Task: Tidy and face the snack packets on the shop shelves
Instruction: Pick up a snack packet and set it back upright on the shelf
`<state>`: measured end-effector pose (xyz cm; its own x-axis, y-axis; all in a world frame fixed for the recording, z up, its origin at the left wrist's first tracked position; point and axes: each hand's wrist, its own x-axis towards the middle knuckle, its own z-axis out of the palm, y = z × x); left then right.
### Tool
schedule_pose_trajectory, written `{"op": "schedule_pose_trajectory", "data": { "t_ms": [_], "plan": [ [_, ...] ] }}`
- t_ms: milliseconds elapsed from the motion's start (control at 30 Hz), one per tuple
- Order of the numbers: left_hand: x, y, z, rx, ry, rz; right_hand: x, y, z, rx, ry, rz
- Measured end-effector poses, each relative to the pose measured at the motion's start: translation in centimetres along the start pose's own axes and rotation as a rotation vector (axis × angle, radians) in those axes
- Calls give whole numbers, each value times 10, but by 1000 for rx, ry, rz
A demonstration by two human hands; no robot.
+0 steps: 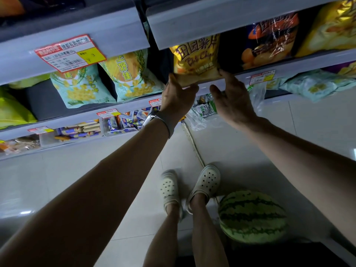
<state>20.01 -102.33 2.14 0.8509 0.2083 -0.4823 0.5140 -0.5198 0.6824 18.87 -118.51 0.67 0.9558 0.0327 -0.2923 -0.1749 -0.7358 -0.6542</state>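
The yellow chip packet (196,58) is standing upright at the front edge of the upper right shelf (300,63), its bottom hanging over the lip. The left hand (176,99) is gripping its lower left corner, thumb up the side and fingers curled beneath. The right hand (233,101) is holding the lower right corner with its fingertips, thumb spread below.

Just to the right, one dark chip packet (269,45) is leaning on the same shelf, and one gold packet (331,26) is lying past it. On the left shelf (63,120), two teal corn-snack packets (82,87) are standing side by side.

Below them, one clear bin (77,132) is holding long wrapped bars and a second bin (125,124) is holding small blue-wrapped pieces. On the floor, one watermelon (252,216) is lying beside two white clogs (206,182).
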Motion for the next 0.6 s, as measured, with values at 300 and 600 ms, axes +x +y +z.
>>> {"op": "schedule_pose_trajectory", "data": {
  "t_ms": [300, 600],
  "plan": [
    [-56, -16, -20, 280, -118, 221, -68, -8, -2, -201, 55, -18],
    [-137, 10, -48, 415, -209, 444, -165, -33, -38, -289, 45, 78]
  ]
}}
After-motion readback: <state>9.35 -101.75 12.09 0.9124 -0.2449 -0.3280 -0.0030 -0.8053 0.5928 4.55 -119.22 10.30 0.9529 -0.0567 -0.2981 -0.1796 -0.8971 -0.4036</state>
